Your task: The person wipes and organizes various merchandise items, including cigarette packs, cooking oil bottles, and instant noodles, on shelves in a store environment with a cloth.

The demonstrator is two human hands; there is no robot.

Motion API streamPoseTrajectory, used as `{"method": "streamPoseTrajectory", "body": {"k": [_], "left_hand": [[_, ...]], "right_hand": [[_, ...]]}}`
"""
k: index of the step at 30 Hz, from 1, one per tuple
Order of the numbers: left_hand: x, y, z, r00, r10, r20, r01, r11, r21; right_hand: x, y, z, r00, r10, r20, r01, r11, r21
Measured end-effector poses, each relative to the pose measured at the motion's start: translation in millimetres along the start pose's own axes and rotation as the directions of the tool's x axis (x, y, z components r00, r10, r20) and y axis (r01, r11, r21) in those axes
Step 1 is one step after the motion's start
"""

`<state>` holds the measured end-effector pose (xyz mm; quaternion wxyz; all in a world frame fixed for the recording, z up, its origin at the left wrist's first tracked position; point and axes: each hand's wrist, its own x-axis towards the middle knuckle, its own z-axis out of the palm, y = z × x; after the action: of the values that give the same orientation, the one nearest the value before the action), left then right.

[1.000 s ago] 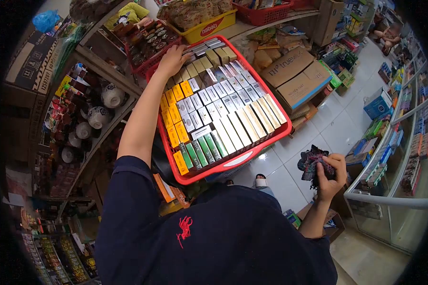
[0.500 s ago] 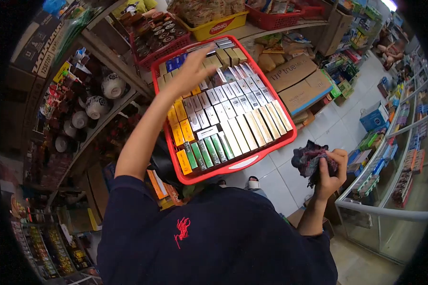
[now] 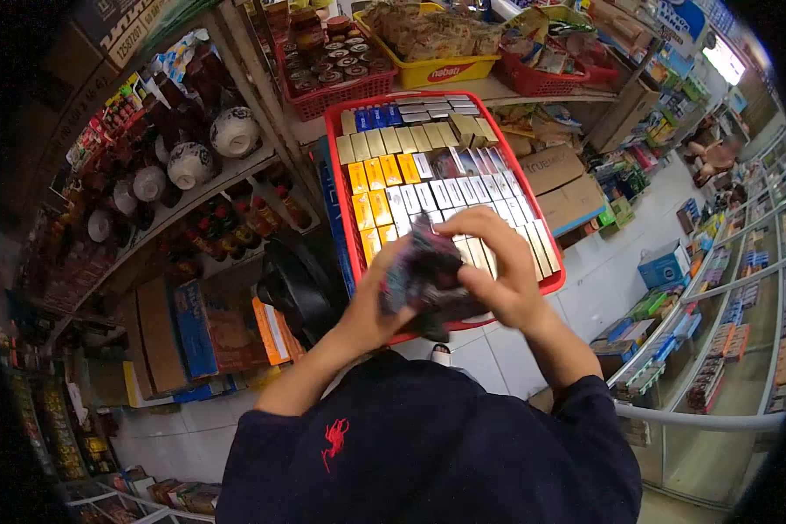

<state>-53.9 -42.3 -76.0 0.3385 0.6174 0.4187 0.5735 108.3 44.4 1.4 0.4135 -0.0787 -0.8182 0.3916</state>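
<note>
A dark, crumpled cloth (image 3: 432,275) with reddish and bluish patches is held up between my two hands, in front of my chest. My left hand (image 3: 377,301) grips its left side, slightly blurred. On the other side, the fingers and thumb of my right hand (image 3: 505,272) pinch the cloth. Beyond and below them stands a red plastic basket (image 3: 334,166) packed with rows of small boxes that look like cigarette packs. Orange packs (image 3: 375,174), white packs (image 3: 450,192), gold packs (image 3: 389,140) and blue packs (image 3: 377,117) show; my hands and the cloth hide the near rows.
Behind the basket are a red crate of round-lidded jars (image 3: 341,65) and a yellow nabati tray (image 3: 450,70). Shelves with patterned bowls (image 3: 236,131) line the left. A cardboard box (image 3: 559,179) and glass display cases (image 3: 716,419) stand right. A person (image 3: 714,159) sits farther back.
My left hand has come back from over the packs to the cloth. My right hand has brought the cloth inward from the right, and both hands now hold it. The view has shifted.
</note>
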Motion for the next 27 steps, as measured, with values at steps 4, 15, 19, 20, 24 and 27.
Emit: {"method": "streamPoseTrajectory", "body": {"k": [4,15,19,20,24,27], "left_hand": [[-23.8,0.2,-24.4,0.926,-0.225,-0.303,0.248,0.968,0.036],[-54.3,-13.9,-38.9,0.806,-0.376,-0.457,0.058,0.819,-0.571],[-53.5,-17.8,-32.6,0.825,-0.401,-0.399,0.08,0.781,-0.62],[-51.3,-16.4,-32.8,0.828,-0.408,-0.383,0.09,0.772,-0.629],[-48.6,-13.4,-31.8,0.805,-0.466,-0.368,0.112,0.727,-0.677],[-48.8,-13.5,-31.2,0.814,-0.443,-0.376,0.099,0.744,-0.661]], "right_hand": [[34.2,46.6,-24.6,0.979,0.13,-0.155,-0.184,0.891,-0.415],[34.4,186.6,-47.1,0.737,0.654,-0.172,-0.421,0.245,-0.873],[42.6,179.2,-38.6,0.817,0.543,-0.196,-0.498,0.492,-0.714],[48.1,176.2,-35.1,0.766,0.612,-0.196,-0.565,0.496,-0.659],[59.8,160.5,-6.7,0.732,0.624,-0.275,-0.591,0.379,-0.712],[71.6,171.7,-6.0,0.595,0.769,-0.234,-0.679,0.324,-0.659]]}}
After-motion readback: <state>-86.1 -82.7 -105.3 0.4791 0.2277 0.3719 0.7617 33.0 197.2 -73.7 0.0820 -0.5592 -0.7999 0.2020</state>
